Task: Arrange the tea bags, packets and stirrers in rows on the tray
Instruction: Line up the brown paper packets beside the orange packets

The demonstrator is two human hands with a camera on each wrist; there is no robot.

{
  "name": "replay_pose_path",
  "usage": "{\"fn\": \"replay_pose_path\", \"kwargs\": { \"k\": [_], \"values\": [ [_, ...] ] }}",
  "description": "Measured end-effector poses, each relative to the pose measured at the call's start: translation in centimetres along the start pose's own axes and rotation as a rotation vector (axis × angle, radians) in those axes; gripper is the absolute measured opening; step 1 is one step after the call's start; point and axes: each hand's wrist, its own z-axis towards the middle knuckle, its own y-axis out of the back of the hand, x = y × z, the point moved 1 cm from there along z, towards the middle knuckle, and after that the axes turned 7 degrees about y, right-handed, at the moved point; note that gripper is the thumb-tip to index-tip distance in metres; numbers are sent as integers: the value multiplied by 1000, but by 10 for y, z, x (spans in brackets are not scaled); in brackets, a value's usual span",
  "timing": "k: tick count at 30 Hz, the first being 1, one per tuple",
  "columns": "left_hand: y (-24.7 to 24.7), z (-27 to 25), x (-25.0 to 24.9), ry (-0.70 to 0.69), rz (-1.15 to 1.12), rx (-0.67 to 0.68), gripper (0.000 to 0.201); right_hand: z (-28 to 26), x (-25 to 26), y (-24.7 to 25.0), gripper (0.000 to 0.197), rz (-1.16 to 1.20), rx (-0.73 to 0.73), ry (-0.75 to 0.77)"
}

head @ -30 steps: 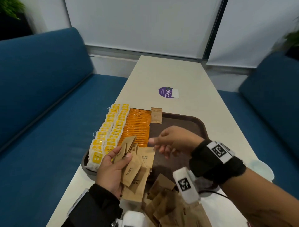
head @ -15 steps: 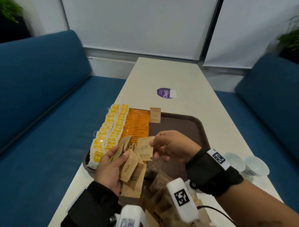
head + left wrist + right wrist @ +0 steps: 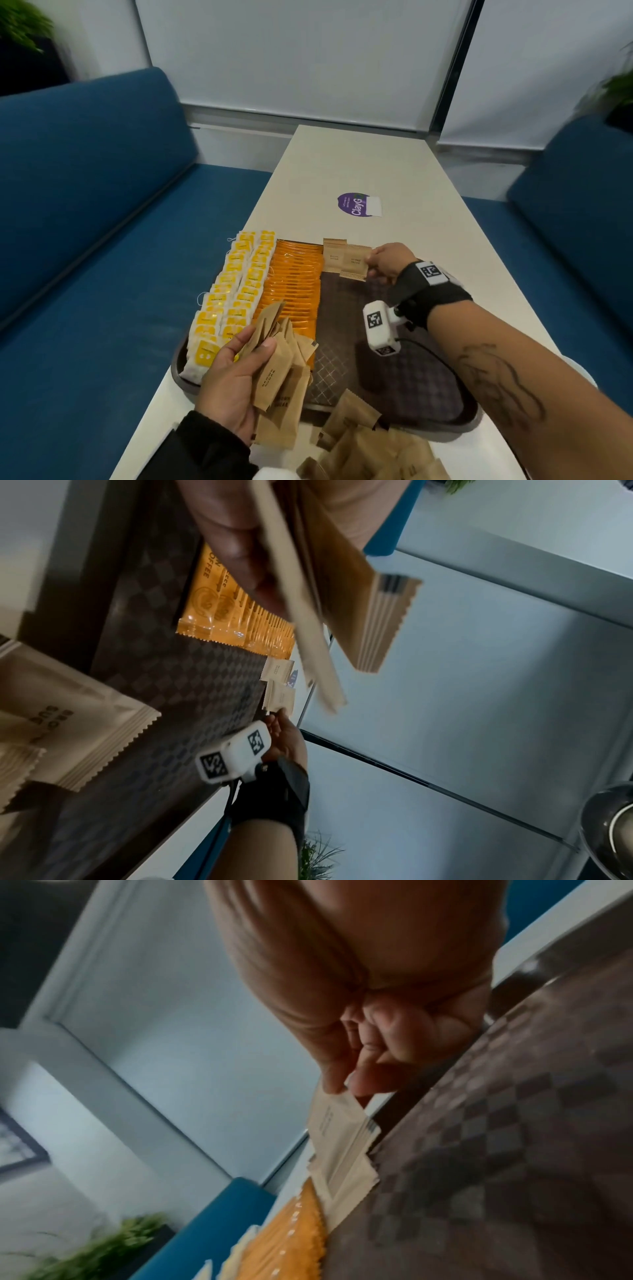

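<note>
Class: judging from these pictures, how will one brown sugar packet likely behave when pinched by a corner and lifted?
Probably light: the right hand holds the packet by one edge. Fairly stiff: it stays flat, not drooping. Likely slippery in bunches: those in the left hand fan out unevenly.

Blue sofas point(image 3: 85, 192) flank long white table point(image 3: 359, 171); white blinds point(image 3: 291, 51) behind.

Coffee sachets point(image 3: 294, 291) right of tea bags point(image 3: 233, 294)
</note>
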Motion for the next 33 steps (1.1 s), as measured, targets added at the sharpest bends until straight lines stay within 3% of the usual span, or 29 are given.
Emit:
{"fn": "replay_pose_path", "kwargs": {
  "k": [9, 16, 19, 22, 25, 28, 33],
  "values": [
    [1, 3, 0, -7, 28, -9, 41, 33, 0, -26, 22, -123, 74, 2],
    [5, 6, 1, 3, 34, -24, 43, 48, 5, -34, 23, -306, 78, -92],
    [4, 5, 3, 14, 43, -22, 39, 52, 1, -36, 8, -242, 82, -78],
    [2, 5, 4, 15, 32, -21, 36, 53, 1, -36, 30, -212, 70, -56],
    [2, 4, 4, 6, 12, -24, 38, 55, -1, -40, 35, -179, 20, -92],
    [3, 3, 4, 1, 11, -21, 43, 55, -1, -37, 32, -226, 92, -47],
    [2, 0, 2, -37, 34, -16, 39, 24, 14, -18, 5, -135, -3, 63]
  ]
}}
